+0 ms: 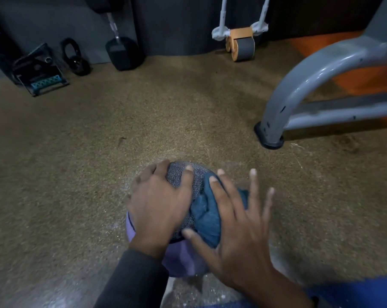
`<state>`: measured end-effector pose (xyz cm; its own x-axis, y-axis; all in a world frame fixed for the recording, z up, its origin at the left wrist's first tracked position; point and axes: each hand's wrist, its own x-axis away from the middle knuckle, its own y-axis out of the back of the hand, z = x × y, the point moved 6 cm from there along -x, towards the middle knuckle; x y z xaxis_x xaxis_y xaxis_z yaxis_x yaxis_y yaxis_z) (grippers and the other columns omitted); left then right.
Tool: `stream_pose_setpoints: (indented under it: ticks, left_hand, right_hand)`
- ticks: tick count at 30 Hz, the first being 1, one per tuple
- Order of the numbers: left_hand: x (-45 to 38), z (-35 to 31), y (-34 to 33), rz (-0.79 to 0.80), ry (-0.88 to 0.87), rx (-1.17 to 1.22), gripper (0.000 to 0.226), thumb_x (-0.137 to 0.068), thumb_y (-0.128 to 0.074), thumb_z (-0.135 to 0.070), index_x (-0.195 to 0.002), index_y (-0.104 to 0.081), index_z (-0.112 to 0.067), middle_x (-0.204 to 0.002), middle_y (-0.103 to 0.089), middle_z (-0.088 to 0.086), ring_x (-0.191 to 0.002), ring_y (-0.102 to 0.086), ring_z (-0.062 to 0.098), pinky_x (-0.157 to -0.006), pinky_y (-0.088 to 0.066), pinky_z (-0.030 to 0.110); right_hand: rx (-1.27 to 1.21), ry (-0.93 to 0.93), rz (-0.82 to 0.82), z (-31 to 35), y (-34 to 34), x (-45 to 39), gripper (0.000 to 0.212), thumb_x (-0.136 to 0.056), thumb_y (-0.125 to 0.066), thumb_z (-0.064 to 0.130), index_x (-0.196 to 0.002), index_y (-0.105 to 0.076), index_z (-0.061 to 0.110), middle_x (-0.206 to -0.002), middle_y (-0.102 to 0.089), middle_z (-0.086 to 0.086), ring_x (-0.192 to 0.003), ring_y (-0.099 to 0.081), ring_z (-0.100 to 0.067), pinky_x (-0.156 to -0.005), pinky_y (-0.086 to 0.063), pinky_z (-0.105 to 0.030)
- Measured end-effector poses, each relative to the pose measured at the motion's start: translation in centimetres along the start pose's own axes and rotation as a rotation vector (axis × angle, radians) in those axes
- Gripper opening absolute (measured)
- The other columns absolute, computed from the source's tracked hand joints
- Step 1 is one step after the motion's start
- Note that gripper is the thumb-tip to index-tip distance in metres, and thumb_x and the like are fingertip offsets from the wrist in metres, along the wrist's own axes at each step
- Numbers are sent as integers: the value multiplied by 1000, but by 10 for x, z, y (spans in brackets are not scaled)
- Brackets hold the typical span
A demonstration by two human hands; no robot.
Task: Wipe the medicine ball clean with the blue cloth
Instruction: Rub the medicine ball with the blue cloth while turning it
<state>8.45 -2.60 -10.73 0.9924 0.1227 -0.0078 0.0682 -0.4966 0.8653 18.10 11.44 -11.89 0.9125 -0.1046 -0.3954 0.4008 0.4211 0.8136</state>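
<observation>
Down near the bottom centre of the view, the medicine ball sits on the speckled brown floor, its far half a textured grey with a fine pattern and its near half purple. Both hands lie on top of it. The left hand rests flat over the ball's left side, fingers relaxed and spread across the grey surface, with a dark sleeve covering that forearm. The right hand sits on the right side with fingers straight and fanned wide, pressing the blue cloth against the ball; the cloth is bunched between the two hands, under the right palm and thumb, and some of it shows beyond the fingers on the right. Neither hand curls around anything.

Well apart from the ball, a grey curved metal frame stands to the far right on a black foot. Along the far wall stand an orange and grey ab roller, a black dumbbell propped upright, a small black kettlebell, and a dark leaning item at far left with a teal pattern.
</observation>
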Motion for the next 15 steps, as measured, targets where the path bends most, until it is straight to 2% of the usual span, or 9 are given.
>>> stream_pose_setpoints:
  ticks: [2, 3, 6, 9, 11, 13, 15]
  left_hand:
    - [3, 1, 0, -17, -38, -20, 72, -78, -30, -76, -134, -54, -38, -144, -52, -8, -129, -49, 26, -106, -41, 44]
    - [2, 3, 0, -7, -50, -15, 70, -79, -32, -76, -134, -54, -38, -144, -52, -9, -129, -50, 25, -106, -41, 41]
    - [0, 7, 1, -5, -62, -23, 69, -80, -32, -75, -134, -55, -39, -143, -52, -10, -129, -51, 23, -107, -41, 39]
    - [4, 2, 0, -9, -57, -41, 71, -77, -29, -77, -133, -54, -41, -143, -51, -12, -128, -51, 23, -105, -42, 43]
    - [4, 0, 0, -2, -41, -54, 71, -77, -28, -76, -134, -53, -42, -144, -50, -13, -129, -50, 25, -106, -41, 46]
    - [2, 0, 0, 4, -26, -58, 70, -77, -29, -75, -135, -52, -42, -146, -50, -12, -131, -49, 25, -107, -40, 46]
    - [0, 2, -1, 13, -49, -56, 70, -78, -29, -75, -136, -52, -42, -146, -50, -11, -130, -50, 25, -108, -39, 44]
  right_hand:
    - [-140, 61, -62, 2, 1, -7, 68, -90, -47, 62, -140, -50, 16, -143, -52, -3, -131, -47, -33, -106, -38, -54]
    - [-181, 61, -61, 2, 2, -13, 62, -92, -48, 57, -137, -54, 15, -137, -56, -3, -121, -54, -29, -99, -45, -47]
    - [-265, -127, 96, -19, -10, -52, 49, -89, -44, 54, -125, -62, 24, -121, -64, 3, -109, -60, -20, -93, -47, -37]
    - [-388, -390, 292, -48, -28, -92, 37, -85, -50, 54, -97, -66, 23, -89, -69, 3, -90, -66, -23, -81, -52, -40]
    - [-334, -364, 296, -46, -26, -87, 31, -89, -53, 50, -101, -65, 25, -94, -69, 3, -92, -66, -24, -82, -52, -39]
    - [-138, -194, 183, -18, -6, -60, 40, -91, -47, 50, -119, -62, 27, -114, -66, 2, -102, -61, -23, -87, -50, -37]
    - [-46, -10, 74, 14, 11, -30, 52, -88, -44, 50, -129, -59, 21, -127, -61, 1, -104, -59, -24, -84, -52, -39]
